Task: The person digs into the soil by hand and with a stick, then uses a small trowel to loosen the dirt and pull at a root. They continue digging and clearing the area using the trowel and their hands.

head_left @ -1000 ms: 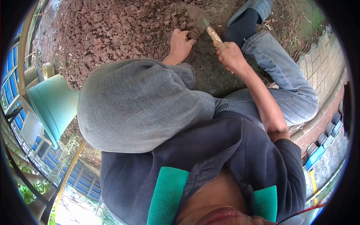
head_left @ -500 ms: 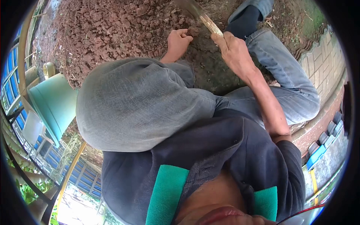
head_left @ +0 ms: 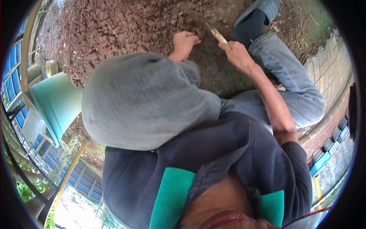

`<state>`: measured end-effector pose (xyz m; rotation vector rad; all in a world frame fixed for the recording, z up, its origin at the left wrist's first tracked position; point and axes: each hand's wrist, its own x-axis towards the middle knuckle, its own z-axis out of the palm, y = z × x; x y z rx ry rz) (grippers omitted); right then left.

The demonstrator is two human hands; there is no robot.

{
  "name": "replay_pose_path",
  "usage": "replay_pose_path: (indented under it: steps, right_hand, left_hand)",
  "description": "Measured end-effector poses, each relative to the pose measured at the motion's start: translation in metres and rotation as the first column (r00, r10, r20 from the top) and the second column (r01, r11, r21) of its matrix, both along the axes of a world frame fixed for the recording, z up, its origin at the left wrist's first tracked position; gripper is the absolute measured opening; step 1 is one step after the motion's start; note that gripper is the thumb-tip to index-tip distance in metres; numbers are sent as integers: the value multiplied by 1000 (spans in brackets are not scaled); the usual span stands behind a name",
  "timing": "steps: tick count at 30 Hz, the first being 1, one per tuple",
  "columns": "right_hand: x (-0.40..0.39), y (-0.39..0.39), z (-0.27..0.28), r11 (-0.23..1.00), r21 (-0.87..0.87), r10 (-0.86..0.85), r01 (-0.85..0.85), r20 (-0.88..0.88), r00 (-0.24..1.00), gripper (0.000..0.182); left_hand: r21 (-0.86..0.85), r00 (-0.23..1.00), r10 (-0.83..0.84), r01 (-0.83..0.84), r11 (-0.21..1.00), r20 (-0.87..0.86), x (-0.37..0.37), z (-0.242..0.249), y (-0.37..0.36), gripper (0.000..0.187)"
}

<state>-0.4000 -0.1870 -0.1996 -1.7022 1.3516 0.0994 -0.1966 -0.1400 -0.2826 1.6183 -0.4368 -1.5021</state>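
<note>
My right hand (head_left: 239, 56) is wrapped round the pale wooden handle of a machete (head_left: 218, 35). Its dark, slightly curved blade points up and left, over the loose brown soil (head_left: 114, 28). My left hand (head_left: 185, 44) rests low at the edge of the clods, left of the blade, its fingers curled in. Whatever lies under those fingers is hidden. Between the two hands is a smoother, darker patch of ground (head_left: 213, 72).
My bent knee in grey jeans (head_left: 145, 103) covers the middle left; my other leg (head_left: 289, 68) is folded at right. A green bucket (head_left: 57, 103) stands at left. Paving bricks (head_left: 328, 65) and a blue object (head_left: 324, 160) lie at right.
The machete blade has come down and shows more clearly against the soil. My right hand has moved slightly down and right. My left hand has shifted a little right.
</note>
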Motion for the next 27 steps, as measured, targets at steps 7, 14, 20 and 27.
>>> replay_pose_path:
  steps: [7,14,20,27]
  right_hand:
    - [8,36,15,874,-486,35,28,121,992,37]
    - [2,-5,-1,993,-121,-5,13,62,998,43]
    - [15,34,33,929,-368,0,30,81,997,37]
    - [15,5,43,968,-245,79,-59,75,994,25]
  left_hand:
    - [-19,989,79,-82,996,-127,0,0,-7,23]
    - [-29,983,66,-72,997,-174,5,-5,-8,24]
    - [-89,977,114,-132,987,-178,3,-9,-2,20]
    - [-53,987,70,-78,996,-145,5,-10,-2,27]
